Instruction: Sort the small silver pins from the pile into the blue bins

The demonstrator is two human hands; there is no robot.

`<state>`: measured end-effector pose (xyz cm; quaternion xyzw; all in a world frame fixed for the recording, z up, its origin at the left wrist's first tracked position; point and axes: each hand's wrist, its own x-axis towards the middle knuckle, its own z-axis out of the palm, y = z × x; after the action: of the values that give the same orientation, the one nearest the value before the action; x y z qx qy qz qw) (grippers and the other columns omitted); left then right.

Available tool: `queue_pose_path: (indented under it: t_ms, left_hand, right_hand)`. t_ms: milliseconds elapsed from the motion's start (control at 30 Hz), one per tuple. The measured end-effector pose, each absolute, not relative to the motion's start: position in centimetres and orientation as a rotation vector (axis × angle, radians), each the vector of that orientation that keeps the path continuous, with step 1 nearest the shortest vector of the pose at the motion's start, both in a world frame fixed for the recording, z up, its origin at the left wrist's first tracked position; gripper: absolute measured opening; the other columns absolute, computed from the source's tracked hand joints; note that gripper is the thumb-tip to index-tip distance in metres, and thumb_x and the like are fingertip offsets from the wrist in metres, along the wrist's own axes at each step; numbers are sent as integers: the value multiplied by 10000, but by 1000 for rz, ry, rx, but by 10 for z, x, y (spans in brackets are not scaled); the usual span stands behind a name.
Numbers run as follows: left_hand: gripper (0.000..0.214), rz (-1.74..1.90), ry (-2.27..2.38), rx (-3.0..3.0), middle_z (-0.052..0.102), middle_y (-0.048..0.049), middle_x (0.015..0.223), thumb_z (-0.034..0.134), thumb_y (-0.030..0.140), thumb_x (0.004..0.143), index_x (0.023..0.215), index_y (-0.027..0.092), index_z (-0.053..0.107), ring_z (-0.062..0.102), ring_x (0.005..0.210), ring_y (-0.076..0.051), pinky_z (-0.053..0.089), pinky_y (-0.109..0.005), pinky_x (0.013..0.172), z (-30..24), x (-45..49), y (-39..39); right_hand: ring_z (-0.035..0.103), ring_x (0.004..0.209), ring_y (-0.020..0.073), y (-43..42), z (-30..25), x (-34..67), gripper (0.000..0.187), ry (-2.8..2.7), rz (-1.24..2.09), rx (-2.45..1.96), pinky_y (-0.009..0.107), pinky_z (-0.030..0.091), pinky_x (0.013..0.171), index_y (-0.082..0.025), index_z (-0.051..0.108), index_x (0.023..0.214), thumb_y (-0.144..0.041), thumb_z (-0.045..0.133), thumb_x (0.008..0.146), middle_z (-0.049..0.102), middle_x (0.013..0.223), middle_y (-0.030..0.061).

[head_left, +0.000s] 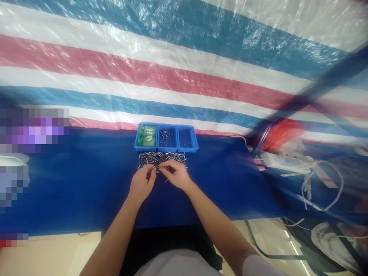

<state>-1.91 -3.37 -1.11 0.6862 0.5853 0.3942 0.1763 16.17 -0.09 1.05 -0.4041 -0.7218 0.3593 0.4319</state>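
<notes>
My left hand [143,181] and my right hand [177,176] meet fingertip to fingertip over a pile of small metal pins [149,156]. Both are closed in a pinch, and a thin metal pin [157,167] seems to run between their fingertips; its ends are hidden by the fingers. The scattered pins lie on the blue table, partly covered by my hands. Just behind the pile stand three joined blue bins. Green and white packets are in the left bin [136,142], several loose pins in the middle bin [167,149], and a few more in the right bin [193,143].
The blue tabletop [77,184] extends to both sides, with a striped plastic sheet [172,76] behind it. On the right are a red plastic bag [283,134], a white box [284,161] and a looped white cable [342,184]. Blurred blocks cover the left edge.
</notes>
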Motion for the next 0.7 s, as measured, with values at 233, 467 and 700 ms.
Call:
queue_pose_path:
  t_ms: [233, 467, 700]
  left_hand:
    - [220, 1078, 1683, 1911, 704, -7, 847, 483, 364, 948, 1034, 214, 620, 675, 734, -130, 510, -235, 662, -12, -20, -35]
    - [218, 1089, 1679, 1912, 704, -7, 827, 477, 366, 950, 1020, 215, 618, 674, 732, -135, 506, -238, 656, -12, -20, -34]
    - [224, 1096, 1676, 1925, 699, -10, 828, 477, 372, 952, 1016, 210, 618, 676, 745, -140, 506, -241, 668, -12, -20, -34]
  right_hand:
    - [671, 776, 143, -1, 12, 162, 138, -1791, 897, -973, 262, 538, 668, -219, 739, 979, -289, 660, 891, 737, 915, 41]
    - [671, 775, 147, 0, 10, 162, 136, -1792, 895, -977, 268, 541, 672, -223, 738, 975, -296, 657, 893, 736, 906, 41]
    - [670, 767, 145, -1, 12, 162, 130, -1797, 889, -978, 260, 532, 658, -218, 739, 973, -278, 659, 891, 736, 897, 42]
